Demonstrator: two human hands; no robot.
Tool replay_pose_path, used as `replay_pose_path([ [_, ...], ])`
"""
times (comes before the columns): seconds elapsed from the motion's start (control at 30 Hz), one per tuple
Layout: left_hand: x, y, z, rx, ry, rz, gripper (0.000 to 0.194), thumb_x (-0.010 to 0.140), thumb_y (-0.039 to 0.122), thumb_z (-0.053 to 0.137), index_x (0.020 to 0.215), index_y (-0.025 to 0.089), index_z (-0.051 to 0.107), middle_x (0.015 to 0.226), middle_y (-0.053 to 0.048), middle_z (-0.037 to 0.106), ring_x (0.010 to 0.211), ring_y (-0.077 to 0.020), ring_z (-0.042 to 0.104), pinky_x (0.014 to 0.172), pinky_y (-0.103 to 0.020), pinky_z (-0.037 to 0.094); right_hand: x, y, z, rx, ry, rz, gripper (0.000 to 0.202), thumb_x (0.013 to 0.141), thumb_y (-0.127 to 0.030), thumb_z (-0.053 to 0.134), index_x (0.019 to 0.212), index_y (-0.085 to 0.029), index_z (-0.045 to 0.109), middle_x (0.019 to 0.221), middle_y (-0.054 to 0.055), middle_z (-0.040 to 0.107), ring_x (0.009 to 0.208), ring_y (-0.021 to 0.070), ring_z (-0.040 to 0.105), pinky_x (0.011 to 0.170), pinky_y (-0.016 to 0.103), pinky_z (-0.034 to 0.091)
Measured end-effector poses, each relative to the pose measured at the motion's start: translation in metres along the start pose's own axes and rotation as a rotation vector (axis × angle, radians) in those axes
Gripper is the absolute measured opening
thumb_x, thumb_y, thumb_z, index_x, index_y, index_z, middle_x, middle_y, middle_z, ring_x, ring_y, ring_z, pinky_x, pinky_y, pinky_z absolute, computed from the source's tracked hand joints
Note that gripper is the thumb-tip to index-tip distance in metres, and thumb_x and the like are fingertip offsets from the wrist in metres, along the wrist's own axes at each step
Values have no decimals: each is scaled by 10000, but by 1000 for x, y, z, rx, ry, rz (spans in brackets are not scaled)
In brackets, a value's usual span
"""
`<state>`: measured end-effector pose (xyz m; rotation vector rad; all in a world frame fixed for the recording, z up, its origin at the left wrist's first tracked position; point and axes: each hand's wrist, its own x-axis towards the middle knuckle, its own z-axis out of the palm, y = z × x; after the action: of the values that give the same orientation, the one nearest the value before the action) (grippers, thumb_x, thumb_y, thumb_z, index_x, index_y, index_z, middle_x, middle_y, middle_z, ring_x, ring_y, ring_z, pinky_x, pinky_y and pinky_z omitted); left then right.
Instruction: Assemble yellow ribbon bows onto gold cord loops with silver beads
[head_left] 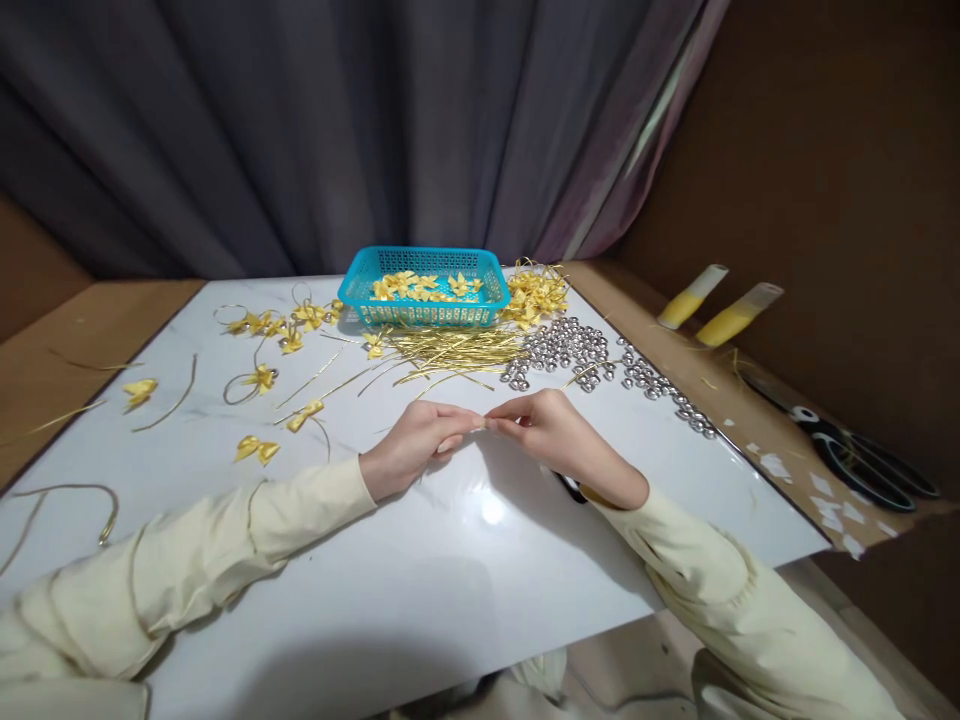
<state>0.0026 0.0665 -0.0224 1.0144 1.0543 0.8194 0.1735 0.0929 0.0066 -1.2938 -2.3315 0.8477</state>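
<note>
My left hand (pixel 416 440) and my right hand (pixel 551 430) meet fingertip to fingertip over the white tabletop (pixel 390 580). Both are pinched closed; what lies between the fingertips is too small to make out. Just beyond them lies a pile of gold cords (pixel 457 350). Small silver rings or beads (pixel 570 345) are spread to the right of that pile. Yellow ribbon bows, some with cord loops, are scattered at the left, among them one bow (pixel 256 449) near my left sleeve. A dark object (pixel 571 487) shows partly beneath my right wrist.
A blue basket (pixel 424 318) holding yellow bows stands at the back, with more bows (pixel 536 295) heaped at its right. Along the right side are two yellow-wound tubes (pixel 739 315), black scissors (pixel 855 465) and white scraps (pixel 775 466). A curtain (pixel 375 130) hangs behind.
</note>
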Motion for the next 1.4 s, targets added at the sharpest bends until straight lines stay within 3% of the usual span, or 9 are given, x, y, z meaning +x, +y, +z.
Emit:
replay_pose_path([
  [0.3,0,-1,2,17,23,11,275,702,348,648,792,88,658,429,104,246,395,-35,165,420,-222,100,0,0,1,-13,-14,-3,243,768,-130,503,812,-98,740,629,34,685,520,85,459,519,196,344],
  [0.43,0,2,1,-4,6,-11,250,709,333,637,785,95,653,427,105,251,385,-31,173,418,-223,105,0,1,7,-116,21,-23,241,770,-104,490,801,-118,728,626,34,680,518,90,483,539,201,348],
  [0.63,3,0,-3,-35,-29,-34,233,714,312,631,785,91,644,441,105,239,386,-29,173,421,-225,96,0,1,18,-389,26,-127,258,776,-37,431,767,-97,682,716,107,664,670,157,562,630,242,362],
  [1.07,2,4,-5,-80,-66,-86,215,699,265,655,815,84,653,419,114,239,388,-26,173,409,-208,109,5,10,-1,-142,-77,-171,243,769,-79,472,831,-115,704,709,53,693,555,94,536,563,205,358],
  [1.27,5,7,-6,-126,-81,-134,223,692,239,662,827,63,640,404,119,240,378,-21,167,402,-203,105,2,7,11,-522,-23,-254,222,809,-49,445,781,-104,658,728,88,658,654,145,547,588,238,348],
  [1.4,6,9,-6,-143,-93,-150,228,684,243,670,811,57,638,413,120,229,387,-19,148,404,-201,90,-1,5,16,-659,-16,-316,217,857,-75,426,756,-91,618,717,119,631,719,197,544,619,279,346],
])
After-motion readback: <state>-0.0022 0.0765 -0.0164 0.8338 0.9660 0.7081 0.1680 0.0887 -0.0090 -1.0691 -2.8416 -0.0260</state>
